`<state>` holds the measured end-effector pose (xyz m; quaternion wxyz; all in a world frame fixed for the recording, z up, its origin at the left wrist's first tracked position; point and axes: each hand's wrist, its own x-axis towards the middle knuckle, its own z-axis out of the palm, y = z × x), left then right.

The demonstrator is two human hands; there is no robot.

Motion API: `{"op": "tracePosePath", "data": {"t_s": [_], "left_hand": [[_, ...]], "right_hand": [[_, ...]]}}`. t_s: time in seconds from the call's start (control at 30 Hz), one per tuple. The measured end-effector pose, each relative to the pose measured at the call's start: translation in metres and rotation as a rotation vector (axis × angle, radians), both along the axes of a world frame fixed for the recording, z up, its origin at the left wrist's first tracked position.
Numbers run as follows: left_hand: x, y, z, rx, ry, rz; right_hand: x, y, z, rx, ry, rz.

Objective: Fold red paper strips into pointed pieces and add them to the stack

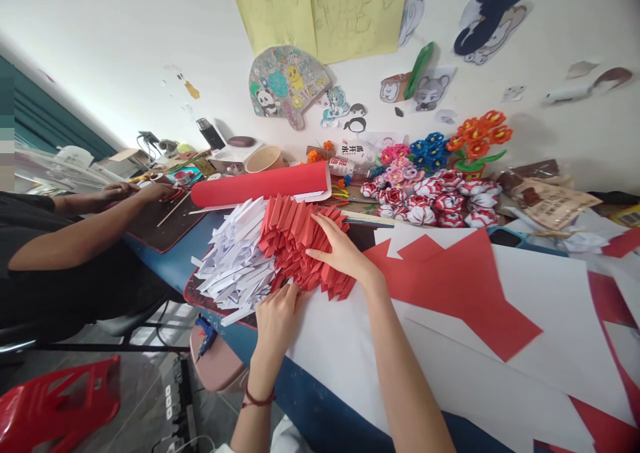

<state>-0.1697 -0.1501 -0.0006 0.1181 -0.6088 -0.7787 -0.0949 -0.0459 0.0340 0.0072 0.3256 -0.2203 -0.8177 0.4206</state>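
A heap of folded red paper strips [287, 230] lies on the table in front of me, beside a heap of folded white paper strips [233, 260] on its left. My right hand [345, 250] rests on the right part of the red heap, thumb and fingers spread apart. At the near edge of the two heaps is my left hand [280, 313], its fingers curled in; whatever they pinch is hidden. Under my forearms are large white sheets [340, 353], with a cut red sheet [450, 280] on top to the right.
Behind the heaps lies a red corrugated paper roll [260, 183]. Red-and-white paper flowers [440, 200] stand along the wall. At left, a co-worker's hands [155, 190] work over a dark mat [165, 230]. A blue glue gun [205, 336] sits on a pink stool [217, 363] below the edge.
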Motion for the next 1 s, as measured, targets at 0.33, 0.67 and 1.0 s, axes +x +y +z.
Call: {"op": "tracePosePath", "data": {"t_s": [0.33, 0.67, 1.0], "left_hand": [[0.005, 0.014, -0.003, -0.026, -0.013, 0.025], [0.01, 0.018, -0.007, -0.017, -0.047, 0.058], [0.009, 0.01, -0.005, 0.128, -0.151, 0.15]], "right_hand": [[0.001, -0.001, 0.001, -0.005, -0.005, 0.005], [0.001, 0.0, 0.0, -0.014, -0.009, 0.011], [0.002, -0.001, 0.001, -0.009, -0.028, 0.006]]}}
